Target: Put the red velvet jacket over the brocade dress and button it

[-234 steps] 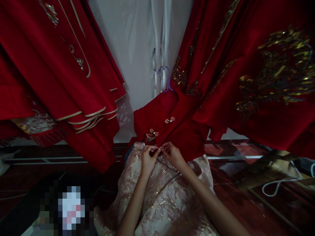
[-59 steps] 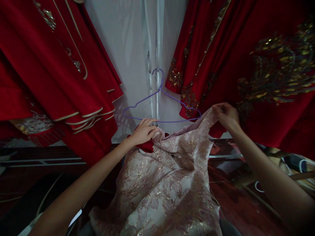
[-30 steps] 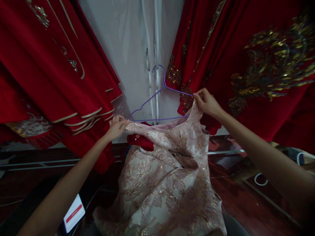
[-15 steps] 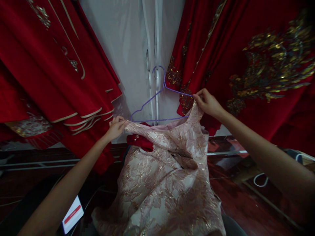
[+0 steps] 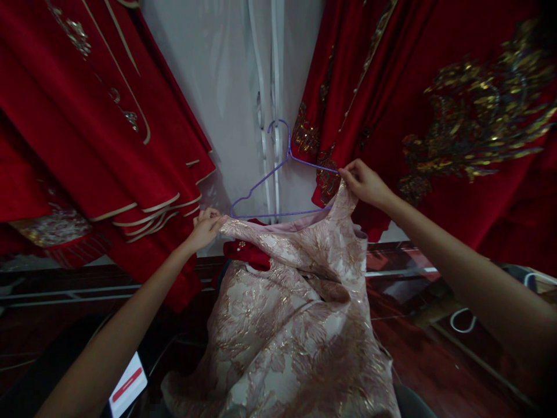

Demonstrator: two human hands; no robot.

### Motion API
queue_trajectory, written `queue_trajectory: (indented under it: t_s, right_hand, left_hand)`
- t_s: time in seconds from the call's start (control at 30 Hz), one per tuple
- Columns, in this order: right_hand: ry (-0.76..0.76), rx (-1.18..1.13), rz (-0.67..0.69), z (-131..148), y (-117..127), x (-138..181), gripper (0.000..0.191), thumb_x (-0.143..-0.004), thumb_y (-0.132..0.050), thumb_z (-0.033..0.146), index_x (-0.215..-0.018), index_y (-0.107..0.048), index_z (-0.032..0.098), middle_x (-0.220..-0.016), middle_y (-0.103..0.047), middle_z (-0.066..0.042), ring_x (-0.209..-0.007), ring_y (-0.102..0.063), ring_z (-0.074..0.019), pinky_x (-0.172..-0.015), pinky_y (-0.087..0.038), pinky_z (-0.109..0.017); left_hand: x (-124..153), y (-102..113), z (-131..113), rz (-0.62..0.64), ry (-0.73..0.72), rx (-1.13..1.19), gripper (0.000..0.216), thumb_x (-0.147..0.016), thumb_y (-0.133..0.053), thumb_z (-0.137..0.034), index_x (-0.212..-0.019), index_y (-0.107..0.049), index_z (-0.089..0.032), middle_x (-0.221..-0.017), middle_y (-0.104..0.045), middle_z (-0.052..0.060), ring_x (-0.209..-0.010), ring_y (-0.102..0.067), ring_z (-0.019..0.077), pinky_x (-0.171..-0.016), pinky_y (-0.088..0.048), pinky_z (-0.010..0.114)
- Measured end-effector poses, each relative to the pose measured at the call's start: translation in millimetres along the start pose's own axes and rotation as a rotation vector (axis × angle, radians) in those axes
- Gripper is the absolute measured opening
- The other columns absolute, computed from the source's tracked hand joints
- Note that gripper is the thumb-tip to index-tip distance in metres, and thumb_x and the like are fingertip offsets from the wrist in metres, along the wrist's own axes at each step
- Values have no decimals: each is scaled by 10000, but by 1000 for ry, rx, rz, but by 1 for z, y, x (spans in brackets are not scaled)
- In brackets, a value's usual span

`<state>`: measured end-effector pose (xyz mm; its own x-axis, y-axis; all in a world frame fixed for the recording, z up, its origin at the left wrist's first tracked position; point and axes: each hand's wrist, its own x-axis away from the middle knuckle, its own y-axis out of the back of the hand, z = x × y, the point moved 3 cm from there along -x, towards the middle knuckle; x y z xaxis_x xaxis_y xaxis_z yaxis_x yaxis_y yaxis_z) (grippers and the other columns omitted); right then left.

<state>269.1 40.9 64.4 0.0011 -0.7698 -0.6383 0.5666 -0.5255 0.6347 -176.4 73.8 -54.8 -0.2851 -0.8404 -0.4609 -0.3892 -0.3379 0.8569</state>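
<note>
A pale pink brocade dress with gold flower patterns hangs down in front of me. My left hand is closed on its left shoulder, beside the left end of a thin purple wire hanger. My right hand pinches the dress's right shoulder up at the hanger's right arm. The hanger's hook sits on a white fitting on the pale wall. A red garment piece with a small jewelled clasp peeks out behind the dress's neckline.
Red robes with cream trim hang at the left. Red robes with heavy gold embroidery hang at the right. A dark red glossy floor lies below, with a white cable loop at right and a lit phone screen at lower left.
Earlier both hands worked at a clasp on the red garment; then they lifted the pink dress's shoulders up to the bare hanger. Over the last second they have barely moved.
</note>
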Motion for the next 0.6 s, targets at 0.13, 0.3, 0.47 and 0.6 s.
queue_trajectory:
  t_s: [0.13,0.3,0.47,0.6]
  right_hand:
    - [-8,-57,34,3,2,-1,391,-803,-459,597,-833,-485,207,-685,-576,-27,-587,-514,-154,-538,-382,-265]
    - [-10,-80,49,6,4,0,373,-797,-474,588,-789,-460,215,-629,-536,-12,-558,-487,-149,-513,-361,-263]
    - [-15,-72,35,1,2,1,362,-803,-473,579,-779,-449,219,-584,-493,5,-534,-462,-143,-510,-349,-265]
    - [-38,-119,47,-4,-2,-1,360,-796,-490,568,-752,-430,216,-585,-473,13,-521,-445,-129,-496,-339,-255]
  left_hand:
    - [-4,4,0,-64,-1,-3,389,-898,-338,-473,-970,-660,-267,-1052,-539,38,-983,-444,216,-852,-317,381]
    - [-24,18,-24,-121,-63,60,355,-890,-379,-460,-934,-673,-266,-1085,-583,24,-999,-443,233,-875,-303,376]
    - [-50,31,-78,-181,-182,264,345,-887,-409,-430,-942,-667,-207,-1047,-605,53,-1007,-450,222,-932,-286,370]
    - [-53,16,-78,-53,-175,512,383,-901,-350,-433,-906,-625,-166,-851,-618,54,-820,-544,173,-808,-414,309]
